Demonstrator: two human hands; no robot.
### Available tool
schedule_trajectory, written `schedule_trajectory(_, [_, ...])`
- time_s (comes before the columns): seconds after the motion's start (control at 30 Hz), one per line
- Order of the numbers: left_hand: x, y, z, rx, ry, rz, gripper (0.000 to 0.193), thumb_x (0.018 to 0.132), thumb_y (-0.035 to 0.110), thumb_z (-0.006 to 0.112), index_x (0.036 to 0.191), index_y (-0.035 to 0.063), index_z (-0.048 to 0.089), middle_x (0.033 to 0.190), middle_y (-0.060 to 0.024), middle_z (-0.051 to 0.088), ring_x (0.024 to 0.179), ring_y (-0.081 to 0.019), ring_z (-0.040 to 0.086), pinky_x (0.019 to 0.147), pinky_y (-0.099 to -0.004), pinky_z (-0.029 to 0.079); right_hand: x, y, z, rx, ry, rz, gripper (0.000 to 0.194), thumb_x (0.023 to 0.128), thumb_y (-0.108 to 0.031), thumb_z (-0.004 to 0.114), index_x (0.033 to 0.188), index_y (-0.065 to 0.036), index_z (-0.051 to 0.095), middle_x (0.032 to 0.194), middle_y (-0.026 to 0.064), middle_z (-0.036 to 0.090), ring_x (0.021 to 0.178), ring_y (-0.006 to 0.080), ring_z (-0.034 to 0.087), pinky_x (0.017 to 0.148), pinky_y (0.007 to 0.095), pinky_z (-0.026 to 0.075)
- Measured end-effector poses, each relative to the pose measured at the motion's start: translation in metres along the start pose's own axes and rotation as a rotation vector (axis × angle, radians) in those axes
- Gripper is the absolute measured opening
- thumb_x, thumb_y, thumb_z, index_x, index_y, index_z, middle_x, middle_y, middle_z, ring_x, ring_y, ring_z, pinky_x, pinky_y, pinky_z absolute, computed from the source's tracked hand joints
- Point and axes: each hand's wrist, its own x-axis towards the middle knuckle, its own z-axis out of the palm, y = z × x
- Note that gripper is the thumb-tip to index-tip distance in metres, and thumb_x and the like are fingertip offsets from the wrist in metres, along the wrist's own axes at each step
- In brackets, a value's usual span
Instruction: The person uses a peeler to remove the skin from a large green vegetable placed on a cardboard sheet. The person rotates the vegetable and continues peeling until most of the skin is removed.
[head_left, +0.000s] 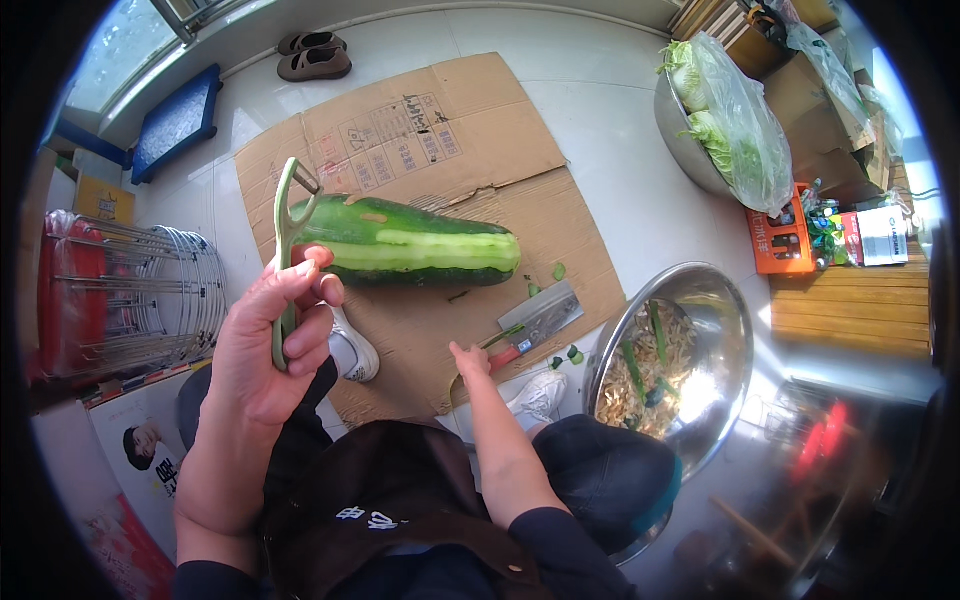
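Observation:
My left hand (281, 322) is raised over the left part of the cardboard and grips a pale green Y-shaped vegetable peeler (283, 225), its blade end up. Beyond it a large dark green winter melon (420, 244) lies on its side on flattened cardboard (390, 337), with pale peeled bands along it. My right hand (474, 364) is low over the cardboard's near edge, closed on a long, thin strip of green peel (502, 336). Beside it lies a cleaver (541, 319) with a red handle; whether the fingers touch that handle is unclear. Small peel pieces (559, 271) lie near the blade.
A steel bowl (739, 337) with scraps and peel stands by my right knee. Farther right are a basin of cabbages (675, 142) and an orange bottle crate (784, 251). Wire racks (150, 262) stand left; brown shoes (315, 64) rest beyond the cardboard.

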Motion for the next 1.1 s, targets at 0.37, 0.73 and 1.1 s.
schedule_trajectory(0.37, [-0.012,0.005,-0.001,-0.038,-0.093,0.023,0.018,0.094,0.019,0.053,0.108,0.0082,0.053,0.085,-0.0049,0.056,0.046,-0.0041,0.035,0.035,-0.0174,0.027,-0.010,0.001,-0.081,0.530,0.707,-0.345,0.057,0.080,-0.029,0.069,0.120,0.009,0.053,0.128,0.0259,0.049,0.115,0.0366,0.050,0.100,0.0415,0.040])
schedule_trajectory(0.73, [-0.025,-0.003,0.017,-0.053,-0.210,0.006,0.016,0.095,0.019,0.053,0.106,0.0073,0.054,0.085,-0.0060,0.055,0.046,-0.0036,0.035,0.036,-0.0169,0.028,-0.017,0.027,-0.238,1.322,0.682,-0.242,0.030,0.085,-0.015,0.064,0.110,0.003,0.061,0.097,0.0069,0.063,0.083,0.0156,0.058,0.077,0.0298,0.047])
schedule_trajectory(1.1, [-0.002,-0.019,0.029,0.001,-0.057,-0.003,0.017,0.093,0.017,0.054,0.107,0.0062,0.052,0.082,-0.0082,0.056,0.044,-0.0041,0.035,0.036,-0.0169,0.027,0.065,0.037,-0.097,-0.258,0.181,-0.142,0.046,0.081,-0.043,0.062,0.111,-0.008,0.068,0.138,0.0191,0.044,0.126,0.0384,0.039,0.106,0.0430,0.032])
